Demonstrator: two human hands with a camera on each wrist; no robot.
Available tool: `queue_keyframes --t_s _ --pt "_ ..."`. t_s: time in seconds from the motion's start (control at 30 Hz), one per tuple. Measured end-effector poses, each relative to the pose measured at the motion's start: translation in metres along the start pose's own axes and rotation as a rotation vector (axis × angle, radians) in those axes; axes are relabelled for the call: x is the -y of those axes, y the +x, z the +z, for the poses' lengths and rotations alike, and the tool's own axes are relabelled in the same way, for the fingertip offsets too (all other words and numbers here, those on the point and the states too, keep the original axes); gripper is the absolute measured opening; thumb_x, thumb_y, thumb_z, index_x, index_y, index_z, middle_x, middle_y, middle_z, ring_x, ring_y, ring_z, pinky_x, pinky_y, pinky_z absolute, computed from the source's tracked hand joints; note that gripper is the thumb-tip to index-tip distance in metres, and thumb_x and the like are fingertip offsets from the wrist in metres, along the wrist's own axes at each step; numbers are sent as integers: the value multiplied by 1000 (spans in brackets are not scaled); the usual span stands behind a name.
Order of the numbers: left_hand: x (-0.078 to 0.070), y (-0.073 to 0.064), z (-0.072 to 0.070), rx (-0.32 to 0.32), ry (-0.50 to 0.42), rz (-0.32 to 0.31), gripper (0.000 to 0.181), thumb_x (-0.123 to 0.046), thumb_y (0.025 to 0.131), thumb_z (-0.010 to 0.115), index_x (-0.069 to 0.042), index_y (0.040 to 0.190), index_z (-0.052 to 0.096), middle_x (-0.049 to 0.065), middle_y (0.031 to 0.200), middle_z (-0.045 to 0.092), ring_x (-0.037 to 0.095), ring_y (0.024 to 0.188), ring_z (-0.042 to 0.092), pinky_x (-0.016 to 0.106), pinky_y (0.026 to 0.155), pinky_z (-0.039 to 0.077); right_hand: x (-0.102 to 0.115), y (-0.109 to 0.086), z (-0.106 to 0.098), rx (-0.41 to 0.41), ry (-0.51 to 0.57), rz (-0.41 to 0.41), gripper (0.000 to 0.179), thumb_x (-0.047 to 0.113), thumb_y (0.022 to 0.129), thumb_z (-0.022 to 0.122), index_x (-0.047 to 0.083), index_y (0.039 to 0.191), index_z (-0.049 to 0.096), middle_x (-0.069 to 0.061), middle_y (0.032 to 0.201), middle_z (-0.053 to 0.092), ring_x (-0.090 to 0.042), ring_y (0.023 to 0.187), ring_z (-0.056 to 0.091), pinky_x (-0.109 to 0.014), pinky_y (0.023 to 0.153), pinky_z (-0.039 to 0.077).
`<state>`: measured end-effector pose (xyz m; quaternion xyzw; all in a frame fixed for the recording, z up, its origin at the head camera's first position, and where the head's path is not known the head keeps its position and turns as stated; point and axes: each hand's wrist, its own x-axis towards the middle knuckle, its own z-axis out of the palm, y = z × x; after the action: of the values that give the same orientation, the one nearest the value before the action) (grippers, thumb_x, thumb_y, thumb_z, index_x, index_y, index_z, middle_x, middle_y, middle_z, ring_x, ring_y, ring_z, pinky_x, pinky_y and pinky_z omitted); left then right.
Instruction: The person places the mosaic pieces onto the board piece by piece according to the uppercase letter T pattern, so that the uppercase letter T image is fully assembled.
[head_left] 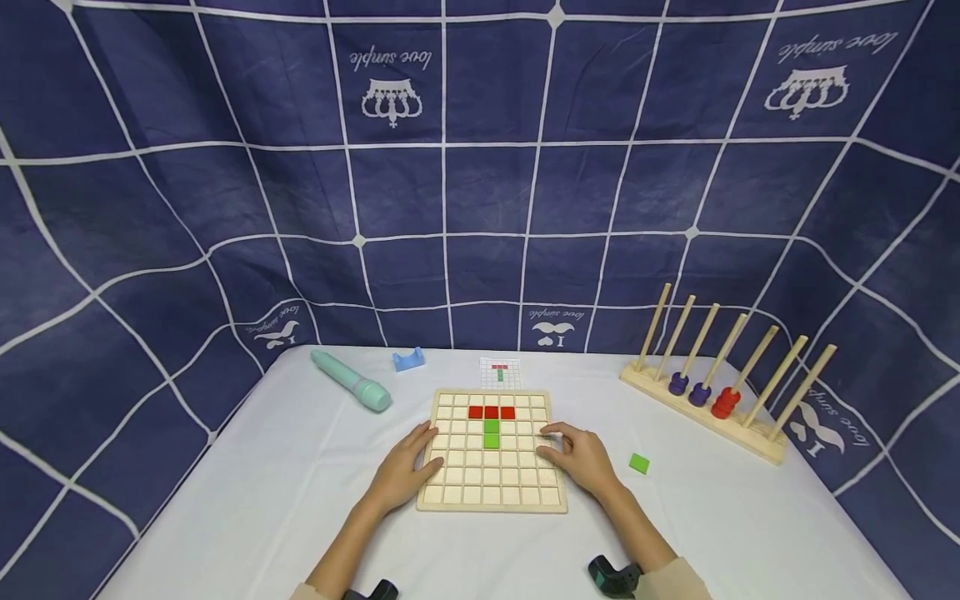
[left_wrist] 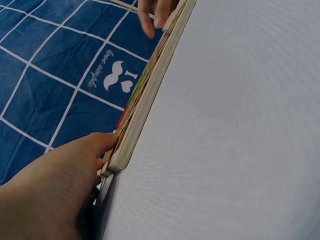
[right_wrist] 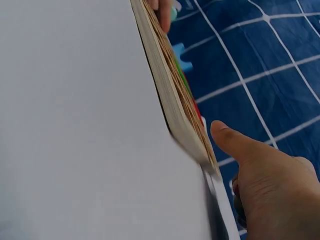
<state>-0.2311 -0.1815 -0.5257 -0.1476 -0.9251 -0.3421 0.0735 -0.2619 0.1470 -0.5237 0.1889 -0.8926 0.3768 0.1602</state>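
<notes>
A square wooden grid board (head_left: 491,479) lies flat on the white table. Three red tiles (head_left: 491,412) form a row in its upper part, with two green tiles (head_left: 491,433) below the middle one. My left hand (head_left: 401,473) rests at the board's left edge, its thumb over the rim in the left wrist view. Over the right edge reaches my right hand (head_left: 585,457), thumb and index finger apart with nothing seen between them. In the right wrist view the right thumb (right_wrist: 227,137) stands just off the board's side. A small printed pattern card (head_left: 500,374) lies behind the board.
A loose green tile (head_left: 639,463) lies right of the right hand. At the back right stands a wooden peg rack (head_left: 701,408) with purple and red beads. A teal microphone-shaped object (head_left: 351,379) and a blue notched piece (head_left: 408,359) lie back left. Blue checked cloth (head_left: 487,192) hangs behind.
</notes>
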Motion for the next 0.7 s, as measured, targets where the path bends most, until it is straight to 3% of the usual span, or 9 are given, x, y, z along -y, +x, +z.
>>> queue_keyframes --t_s 0.43,0.7 --pt "-1 -1 -1 -11 -12 9 57 -35 89 60 -6 136 45 13 145 34 35 131 31 54 104 27 -52 -45 -74 -161 -152 41 27 28 74 78 18 97 70 16 49 32 2 43 24 -19 39 26" --pt "-1 0 -2 0 -5 6 57 -35 89 59 -7 137 44 13 146 33 35 132 30 53 104 26 -68 -64 -97 -202 -212 113 29 28 72 79 15 97 69 12 49 34 1 42 24 -21 37 25"
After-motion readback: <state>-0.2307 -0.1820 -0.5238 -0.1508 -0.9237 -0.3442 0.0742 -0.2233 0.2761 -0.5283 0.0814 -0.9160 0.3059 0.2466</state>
